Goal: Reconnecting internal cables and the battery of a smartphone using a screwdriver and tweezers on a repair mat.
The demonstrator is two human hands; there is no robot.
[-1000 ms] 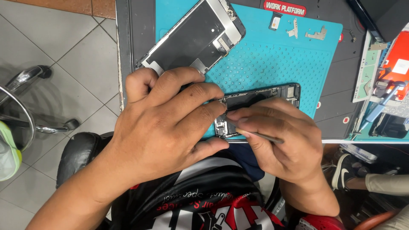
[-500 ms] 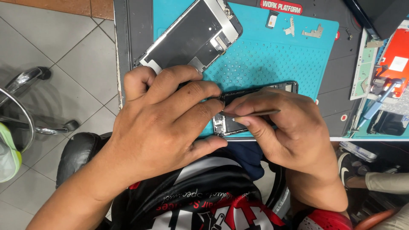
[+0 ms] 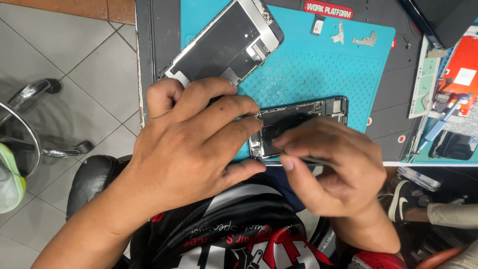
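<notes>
- Phone body [image 3: 303, 122], opened and stripped of its screen, lies on the near edge of the teal work mat [image 3: 318, 74], its long axis running left to right across your view, parallel to the bench [image 3: 159, 30] edge.
- Your left hand [image 3: 191, 144] rests over the phone body's left end, fingers [image 3: 234, 130] laid flat and slightly fanned across it, thumb tucked along the near edge; it pins rather than pinches.
- Your right hand [image 3: 331, 167] hovers at the near right, fingers pressed together around a thin metal tool [image 3: 311, 160], possibly tweezers, that lies roughly along the phone's length; its tip is hidden behind your fingers.
- The exposed interior sits just beyond and left of your right fingertips, between the two hands; both hands are about equally close to it, with the right hand bringing the tool.
- Detached screen assembly [image 3: 224, 45] lies face down at a slant farther back on the mat, well clear of the hands.
- Small metal brackets [image 3: 363, 39] rest near the mat's far edge; an orange parts tray [image 3: 460, 74] stands at the right.
- Your own left fingers cover the phone's left end, the only thing crowding the tool.
</notes>
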